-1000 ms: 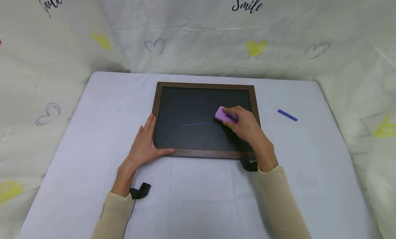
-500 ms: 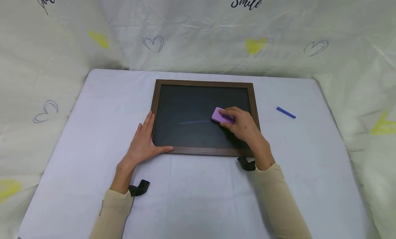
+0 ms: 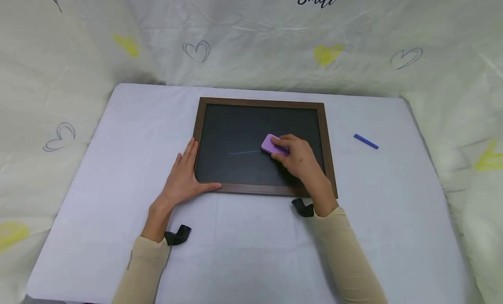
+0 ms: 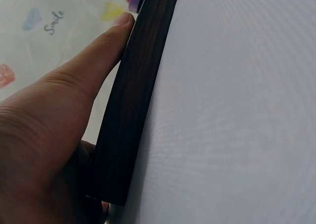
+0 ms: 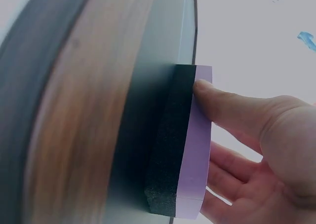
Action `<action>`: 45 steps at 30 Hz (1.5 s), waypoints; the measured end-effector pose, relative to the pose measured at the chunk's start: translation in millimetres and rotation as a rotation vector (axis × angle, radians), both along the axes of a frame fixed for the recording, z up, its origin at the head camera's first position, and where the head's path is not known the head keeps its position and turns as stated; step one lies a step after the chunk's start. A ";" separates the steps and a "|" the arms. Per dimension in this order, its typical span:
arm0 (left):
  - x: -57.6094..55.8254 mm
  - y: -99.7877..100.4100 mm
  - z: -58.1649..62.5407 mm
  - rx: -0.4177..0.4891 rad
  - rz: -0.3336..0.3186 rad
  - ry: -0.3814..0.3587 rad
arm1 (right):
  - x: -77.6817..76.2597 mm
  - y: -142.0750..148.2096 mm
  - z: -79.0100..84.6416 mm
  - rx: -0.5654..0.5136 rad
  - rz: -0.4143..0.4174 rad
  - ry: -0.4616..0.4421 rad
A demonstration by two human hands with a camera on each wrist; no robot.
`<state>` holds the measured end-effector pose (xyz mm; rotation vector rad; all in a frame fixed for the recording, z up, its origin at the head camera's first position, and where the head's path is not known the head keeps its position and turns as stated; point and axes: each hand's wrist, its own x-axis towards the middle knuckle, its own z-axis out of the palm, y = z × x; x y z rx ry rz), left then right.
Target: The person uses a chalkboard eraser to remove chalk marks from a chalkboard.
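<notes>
A small chalkboard (image 3: 235, 125) with a brown wooden frame lies flat on the table. My left hand (image 3: 181, 181) rests at its lower left corner, fingers straight along the left side and thumb on the bottom frame bar. In my right hand (image 3: 300, 160) I grip a purple eraser (image 3: 270, 142) between thumb and fingers. Its dark felt (image 5: 170, 150) faces the board surface in the right wrist view and seems to touch it. A thin blue chalk line (image 3: 243, 153) runs leftward from the eraser's edge. The left wrist view shows my thumb (image 4: 106, 49) against the frame.
A blue chalk stick (image 3: 366, 141) lies on the white-covered table (image 3: 243, 251), right of the board. Pale sheeting (image 3: 259, 29) printed with hearts and lettering hangs behind and at both sides. Black wrist mounts (image 3: 302, 208) stick out beside each sleeve.
My right hand has slid the eraser left across the board to the chalk line's right end, and the line looks slightly shorter. The left hand stays put; the head view shifts slightly.
</notes>
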<state>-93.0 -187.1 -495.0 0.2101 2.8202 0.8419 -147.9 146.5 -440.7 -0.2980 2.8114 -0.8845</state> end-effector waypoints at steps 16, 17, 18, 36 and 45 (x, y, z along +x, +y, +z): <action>-3.8 0.8 0.3 -0.004 -0.001 0.002 | -0.2 -29.4 3.3 0.016 -0.003 -0.016; -4.0 1.2 0.6 -0.005 -0.001 0.000 | -0.2 -31.1 3.7 0.017 0.003 -0.014; -4.2 1.4 0.9 -0.007 -0.001 -0.001 | -0.2 -32.9 4.2 0.016 0.007 -0.014; -2.4 -1.9 -0.5 -0.007 0.003 -0.006 | 0.1 -76.2 1.7 0.028 0.066 -0.012; -2.6 -0.8 0.0 0.011 -0.006 -0.001 | 2.6 -102.9 -0.4 0.065 0.132 0.013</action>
